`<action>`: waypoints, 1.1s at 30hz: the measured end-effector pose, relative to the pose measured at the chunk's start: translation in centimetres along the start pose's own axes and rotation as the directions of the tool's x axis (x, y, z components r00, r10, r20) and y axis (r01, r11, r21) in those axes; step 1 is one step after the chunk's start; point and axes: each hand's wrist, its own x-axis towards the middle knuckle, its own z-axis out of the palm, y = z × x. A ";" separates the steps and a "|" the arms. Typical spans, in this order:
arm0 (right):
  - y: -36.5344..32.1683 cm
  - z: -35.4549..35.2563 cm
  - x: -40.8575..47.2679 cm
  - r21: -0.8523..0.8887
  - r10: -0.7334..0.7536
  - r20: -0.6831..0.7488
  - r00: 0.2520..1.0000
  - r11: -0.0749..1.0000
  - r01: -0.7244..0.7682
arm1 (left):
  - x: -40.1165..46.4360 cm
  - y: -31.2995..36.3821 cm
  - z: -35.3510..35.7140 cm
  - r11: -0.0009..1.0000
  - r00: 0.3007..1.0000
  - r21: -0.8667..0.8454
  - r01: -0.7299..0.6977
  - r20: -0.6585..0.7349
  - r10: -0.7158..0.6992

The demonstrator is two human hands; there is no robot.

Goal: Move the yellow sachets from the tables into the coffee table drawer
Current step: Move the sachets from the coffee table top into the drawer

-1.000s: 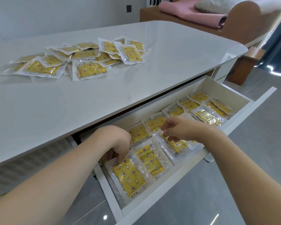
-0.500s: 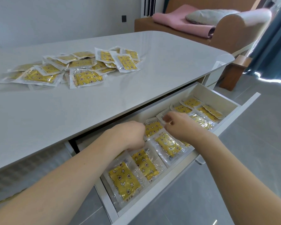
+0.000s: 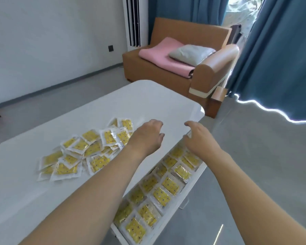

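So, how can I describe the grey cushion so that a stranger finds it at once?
Look past the white table to the brown sofa by the blue curtains. A pink blanket lies on its seat, and the cushion rests on that blanket near the armrest. It is the only grey, puffy thing there.

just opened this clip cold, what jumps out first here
A loose heap of yellow plastic-wrapped sachets lies on the white table top, left of both arms. More sachets lie in rows in the open white drawer below its right edge. Both bare hands, left and right, hold nothing.
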 end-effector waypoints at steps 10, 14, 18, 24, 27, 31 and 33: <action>-18.5 -29.4 -7.0 -0.011 0.028 -0.075 0.997 1.000 -0.029 | -1.8 10.5 -35.5 0.982 0.971 0.132 -0.133 -0.181 0.156; -20.9 -32.3 -10.1 -0.018 0.038 -0.087 0.996 0.999 -0.040 | -4.5 11.3 -41.3 0.969 0.956 0.193 -0.151 -0.222 0.193; -23.3 -33.5 -11.7 -0.020 0.025 -0.087 0.996 0.999 -0.027 | -6.7 10.4 -44.6 0.978 0.944 0.176 -0.111 -0.289 0.160; -30.4 -33.3 -12.9 -0.011 -0.009 -0.153 0.988 1.000 0.007 | -9.8 6.8 -48.6 0.981 0.926 0.148 -0.123 -0.339 0.167; -35.0 -31.6 -13.2 -0.031 -0.009 -0.190 0.982 1.000 0.003 | -11.4 3.4 -51.0 0.978 0.912 0.144 -0.149 -0.361 0.192; -42.2 -28.4 -13.7 -0.014 0.020 -0.218 0.976 1.000 -0.023 | -13.6 -2.9 -54.8 0.970 0.904 0.149 -0.193 -0.358 0.235; -45.7 -26.9 -13.8 -0.004 0.023 -0.214 0.977 1.000 -0.024 | -14.5 -6.7 -56.9 0.971 0.912 0.149 -0.186 -0.342 0.227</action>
